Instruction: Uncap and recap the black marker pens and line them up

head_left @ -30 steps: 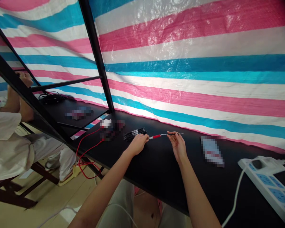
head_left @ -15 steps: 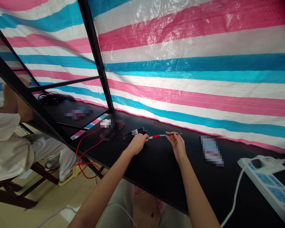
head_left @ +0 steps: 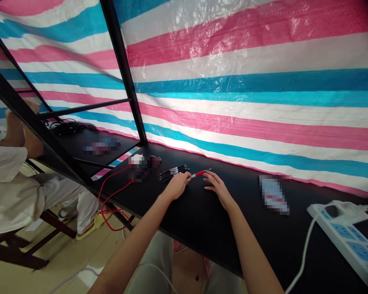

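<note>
My left hand [head_left: 178, 186] is closed on the rear end of a pen with a red section [head_left: 198, 174], pinching it between thumb and fingers. The pen points right and slightly up, its thin tip out past the red part. My right hand [head_left: 220, 189] is at the tip end with fingers apart. One of its fingertips is at the pen, but whether it touches I cannot tell. Just behind my left hand lies a row of several black pens [head_left: 173, 171], partly hidden by that hand.
The black desk [head_left: 199, 222] bears a blurred packet [head_left: 273, 195] and a white power strip [head_left: 345, 237] on the right. Red cables [head_left: 106, 192] run off the left edge from blurred items. A black metal frame [head_left: 122, 69] rises at left. Beyond it sits another person [head_left: 15, 183].
My right hand has moved left and its fingers have spread. The slim dark piece it pinched at the pen's end no longer shows in it. My left hand stays in place.
</note>
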Demonstrator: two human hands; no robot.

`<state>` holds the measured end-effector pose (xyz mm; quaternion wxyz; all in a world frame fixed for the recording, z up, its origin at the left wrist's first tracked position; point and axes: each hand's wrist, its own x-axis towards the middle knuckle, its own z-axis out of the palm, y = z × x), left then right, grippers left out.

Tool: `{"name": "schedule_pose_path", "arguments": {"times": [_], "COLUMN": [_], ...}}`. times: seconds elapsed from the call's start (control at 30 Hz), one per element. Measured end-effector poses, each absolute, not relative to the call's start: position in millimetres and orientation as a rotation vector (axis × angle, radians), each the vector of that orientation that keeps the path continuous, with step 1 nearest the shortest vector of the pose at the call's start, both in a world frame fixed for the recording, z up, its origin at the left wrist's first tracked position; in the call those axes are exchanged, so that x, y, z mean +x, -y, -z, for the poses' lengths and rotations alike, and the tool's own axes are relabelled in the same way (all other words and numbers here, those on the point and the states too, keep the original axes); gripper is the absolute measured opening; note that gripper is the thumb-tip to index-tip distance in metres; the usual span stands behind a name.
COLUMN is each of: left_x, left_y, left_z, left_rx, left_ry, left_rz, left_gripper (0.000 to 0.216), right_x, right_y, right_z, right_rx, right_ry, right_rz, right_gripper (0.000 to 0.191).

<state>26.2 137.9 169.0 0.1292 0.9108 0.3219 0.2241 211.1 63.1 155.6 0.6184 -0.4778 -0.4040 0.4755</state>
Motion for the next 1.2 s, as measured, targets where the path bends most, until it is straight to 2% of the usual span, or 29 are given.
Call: {"name": "schedule_pose_path", "arguments": {"times": [0.57, 1.2], "left_x": [17, 11], "left_y": [-151, -155], "left_z": [-159, -158], "left_rx": [2.728, 2.765], "left_ry": [-0.992, -1.231], "left_rz": [-0.677, -0.677], "left_gripper": [0.028, 0.02], "right_x": [230, 231], "right_y": [-65, -65], "right_z": [-150, -150], "right_rx": [-1.108, -1.145], "right_ry": [0.823, 0.889], "right_rz": [-1.093, -1.071], "right_gripper": [0.033, 0.03]}}
